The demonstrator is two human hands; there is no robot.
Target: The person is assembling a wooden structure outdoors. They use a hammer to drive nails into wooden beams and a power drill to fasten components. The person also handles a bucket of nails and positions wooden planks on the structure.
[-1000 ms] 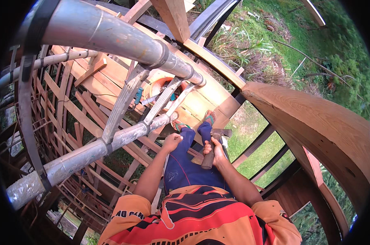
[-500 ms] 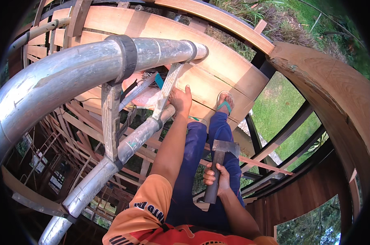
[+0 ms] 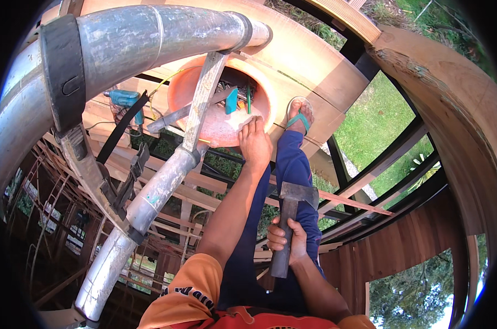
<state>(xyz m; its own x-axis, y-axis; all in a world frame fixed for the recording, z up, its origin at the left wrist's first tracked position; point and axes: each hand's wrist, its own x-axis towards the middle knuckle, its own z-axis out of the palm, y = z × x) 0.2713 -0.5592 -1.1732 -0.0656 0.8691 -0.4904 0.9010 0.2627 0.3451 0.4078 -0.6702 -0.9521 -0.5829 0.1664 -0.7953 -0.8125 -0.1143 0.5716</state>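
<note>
My right hand [image 3: 287, 241] is wrapped round the dark handle of a hatchet [image 3: 300, 194], its grey metal head pointing up in front of my right leg. My left hand [image 3: 255, 141] reaches forward, its fingers curled over the near rim of a round orange basin [image 3: 215, 131] on the planks. Inside the basin lie a heap of small dark metal pieces, probably nails, and a thin green stick [image 3: 249, 100]. A long grey tool with a teal end [image 3: 231, 101] rests across the basin's left rim, partly hidden behind a wooden strut.
A large silver metal pipe ladder [image 3: 160, 33] with wooden rungs [image 3: 203, 98] stands close on the left. Beyond it a teal power drill [image 3: 125, 100] lies on boards. Gaps open between the beams [image 3: 391, 164] at right. My sandalled foot [image 3: 300, 116] is on the planks.
My left hand has gone from beside the ladder's wooden rung to the basin's near rim. The view has shifted, bringing the basin and drill into sight. The hatchet stays in my right hand.
</note>
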